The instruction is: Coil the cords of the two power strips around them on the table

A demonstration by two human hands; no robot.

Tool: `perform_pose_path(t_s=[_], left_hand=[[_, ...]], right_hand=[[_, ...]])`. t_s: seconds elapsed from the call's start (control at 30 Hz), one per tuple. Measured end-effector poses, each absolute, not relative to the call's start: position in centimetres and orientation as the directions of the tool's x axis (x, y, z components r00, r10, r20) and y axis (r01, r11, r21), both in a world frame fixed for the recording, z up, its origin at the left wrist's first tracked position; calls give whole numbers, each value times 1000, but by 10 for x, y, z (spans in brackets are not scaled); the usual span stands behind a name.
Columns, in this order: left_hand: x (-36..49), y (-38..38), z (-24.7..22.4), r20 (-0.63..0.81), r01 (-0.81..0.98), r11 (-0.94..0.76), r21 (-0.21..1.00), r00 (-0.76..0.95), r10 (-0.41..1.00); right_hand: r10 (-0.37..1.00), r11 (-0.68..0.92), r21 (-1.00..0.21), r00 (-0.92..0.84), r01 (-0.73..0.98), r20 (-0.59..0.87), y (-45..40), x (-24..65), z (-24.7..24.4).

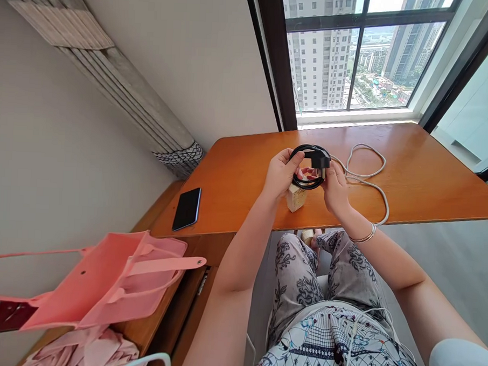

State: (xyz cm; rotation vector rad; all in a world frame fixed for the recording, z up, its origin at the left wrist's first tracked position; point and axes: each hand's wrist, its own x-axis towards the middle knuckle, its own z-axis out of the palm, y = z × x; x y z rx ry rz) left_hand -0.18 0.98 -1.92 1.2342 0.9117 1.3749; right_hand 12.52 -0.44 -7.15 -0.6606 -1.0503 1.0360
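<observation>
A coiled black power cord (308, 184) with a black plug (320, 158) is held up over the desk between my two hands. My left hand (284, 171) is closed around the left side of the coil, thumb on top. At the plug's right side, my right hand (335, 186) grips it with bent fingers. The plug's metal prongs point down toward me. Just below the coil stands a small pale box (295, 198), partly covered by the cord and my left hand. Something pink shows through the loop; I cannot make out what it is.
On the wooden desk (236, 172), a white cable (383, 197) loops behind my right hand. A dark phone (187, 208) lies near the left edge. A pink bag (98, 279) and pink cloth (87, 351) are at lower left. A window (354, 64) rises behind the desk.
</observation>
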Motion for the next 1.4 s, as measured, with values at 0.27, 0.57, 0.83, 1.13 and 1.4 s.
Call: perform_pose_path(t_s=[0.27,0.57,0.83,1.13,1.4], left_hand=[[1,10,-21,211,-241,-207,948,-9,977],[-7,15,-28,231,-231,-232,945,-31,972],[-12,11,-30,283,-180,-282,943,-19,959],[-11,4,-29,359,-84,-355,931,35,933],[-11,-6,-32,425,-37,-425,904,-9,905]], right_hand=[[941,334,-884,62,-327,332,2,127,-75],[961,250,-868,1,-428,276,-5,122,-91],[972,160,-878,-81,-451,219,-4,124,-96],[972,128,-887,-121,-443,201,-9,126,-110],[809,-473,-802,-539,-364,-233,-23,148,-106]])
